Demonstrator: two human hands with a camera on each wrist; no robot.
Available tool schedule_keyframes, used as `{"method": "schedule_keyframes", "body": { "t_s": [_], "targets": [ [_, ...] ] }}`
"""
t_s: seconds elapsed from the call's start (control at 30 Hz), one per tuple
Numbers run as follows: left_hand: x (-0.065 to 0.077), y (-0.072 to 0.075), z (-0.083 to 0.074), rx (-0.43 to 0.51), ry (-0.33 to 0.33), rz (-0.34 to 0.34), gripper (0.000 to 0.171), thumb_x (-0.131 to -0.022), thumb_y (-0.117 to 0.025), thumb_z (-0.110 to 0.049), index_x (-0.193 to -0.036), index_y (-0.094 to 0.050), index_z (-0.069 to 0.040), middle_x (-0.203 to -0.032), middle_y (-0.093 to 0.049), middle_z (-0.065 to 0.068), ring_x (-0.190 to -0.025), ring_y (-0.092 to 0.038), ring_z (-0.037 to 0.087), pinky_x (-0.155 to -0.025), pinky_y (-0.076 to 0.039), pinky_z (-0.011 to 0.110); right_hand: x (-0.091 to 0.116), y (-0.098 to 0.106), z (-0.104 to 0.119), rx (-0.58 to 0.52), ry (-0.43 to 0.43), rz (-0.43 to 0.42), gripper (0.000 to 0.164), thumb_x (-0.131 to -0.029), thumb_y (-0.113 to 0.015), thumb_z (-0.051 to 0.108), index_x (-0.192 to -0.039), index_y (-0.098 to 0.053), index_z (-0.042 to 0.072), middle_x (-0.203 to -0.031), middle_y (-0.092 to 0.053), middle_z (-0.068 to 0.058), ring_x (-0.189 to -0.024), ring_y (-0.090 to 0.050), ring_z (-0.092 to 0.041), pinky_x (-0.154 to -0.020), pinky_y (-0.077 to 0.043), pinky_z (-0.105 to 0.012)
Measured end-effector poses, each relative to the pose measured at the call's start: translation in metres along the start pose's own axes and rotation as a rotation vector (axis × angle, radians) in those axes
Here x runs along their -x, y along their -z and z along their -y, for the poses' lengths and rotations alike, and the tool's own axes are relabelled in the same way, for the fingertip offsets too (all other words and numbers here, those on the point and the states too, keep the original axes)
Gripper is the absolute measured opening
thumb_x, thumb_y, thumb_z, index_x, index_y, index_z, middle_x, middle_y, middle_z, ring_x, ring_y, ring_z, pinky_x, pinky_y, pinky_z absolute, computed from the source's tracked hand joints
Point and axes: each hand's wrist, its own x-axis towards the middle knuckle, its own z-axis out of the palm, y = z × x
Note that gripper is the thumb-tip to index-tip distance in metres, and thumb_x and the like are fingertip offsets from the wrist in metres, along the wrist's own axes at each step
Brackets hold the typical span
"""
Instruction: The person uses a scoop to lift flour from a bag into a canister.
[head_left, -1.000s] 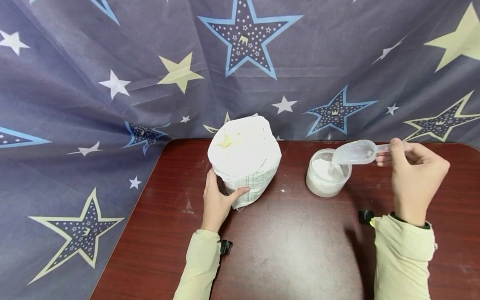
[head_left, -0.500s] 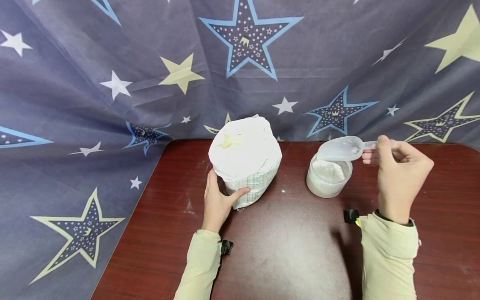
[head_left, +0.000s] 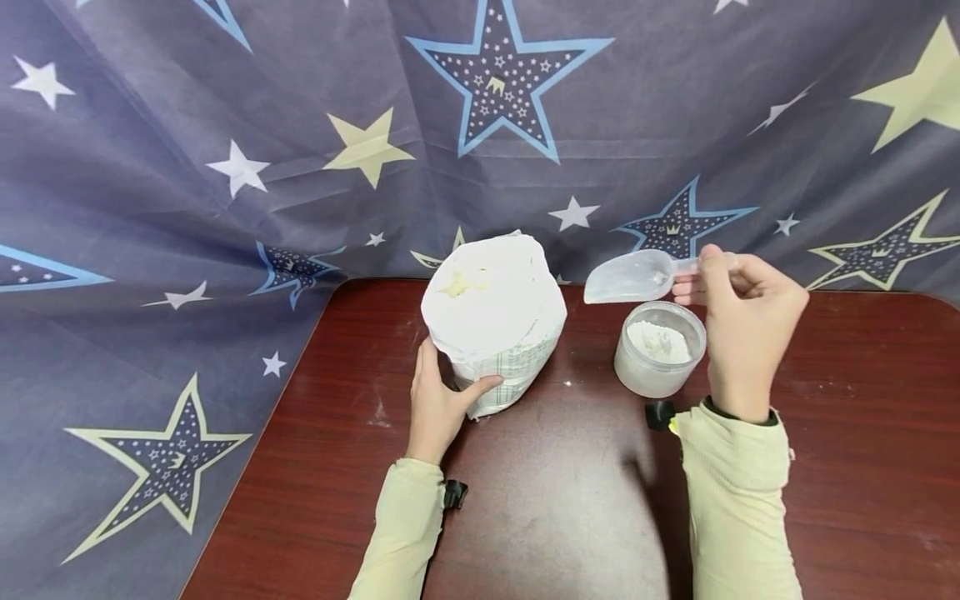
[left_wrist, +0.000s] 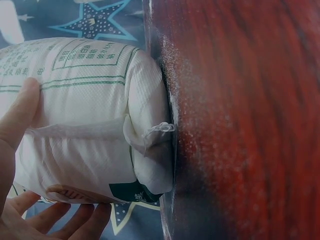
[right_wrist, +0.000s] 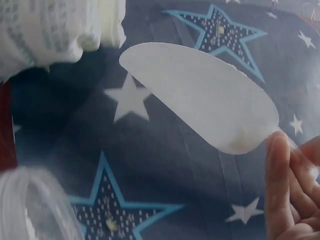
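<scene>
A white woven bag (head_left: 517,358) with green print stands on the table, its mouth wide and white inside. My left hand (head_left: 438,408) grips its lower left side, thumb across the front; the left wrist view shows the fingers curled under the bag (left_wrist: 90,155). My right hand (head_left: 750,325) pinches the handle of a translucent plastic scoop (head_left: 630,277), also seen large in the right wrist view as a pale scoop (right_wrist: 205,100). The scoop hangs above and behind a clear round jar (head_left: 648,379) partly filled with white powder (head_left: 658,342).
The dark red wooden table (head_left: 555,492) bears light powder traces and a small white speck (head_left: 567,383) between bag and jar. A grey curtain (head_left: 300,108) printed with stars hangs right along the table's back and left edges.
My right hand has carried the scoop left and up, off the jar's opening toward the bag. A second ago powder was falling from the scoop into the jar. My left hand keeps its hold.
</scene>
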Motion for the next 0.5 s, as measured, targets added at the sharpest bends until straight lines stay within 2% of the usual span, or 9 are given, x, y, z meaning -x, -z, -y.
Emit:
{"method": "schedule_keyframes", "body": {
  "t_s": [0.27, 0.5],
  "targets": [
    [0.0, 0.0, 0.001, -0.005, -0.004, -0.003, 0.105, -0.066, -0.089, -0.052, -0.15, -0.036, -0.018, -0.143, -0.048, 0.005, -0.136, -0.045, 0.022, -0.112, -0.038, 0.045, 0.005, -0.023, -0.001, 0.023, -0.031, 0.082, 0.025, -0.089, -0.074, 0.007, -0.077, -0.068, -0.014, -0.065, -0.07, -0.013, -0.051, -0.068, -0.019, -0.052, -0.057, -0.028],
    [0.0, 0.0, 0.0, -0.005, -0.005, -0.005, 0.104, -0.067, -0.089, -0.052, -0.15, -0.036, -0.018, -0.142, -0.048, 0.005, -0.136, -0.046, 0.023, -0.111, -0.039, 0.046, 0.008, -0.042, -0.006, 0.097, 0.012, 0.145, 0.025, -0.092, -0.07, 0.01, -0.078, -0.07, -0.01, -0.065, -0.071, -0.008, -0.052, -0.068, -0.016, -0.054, -0.058, -0.028]
  ]
}}
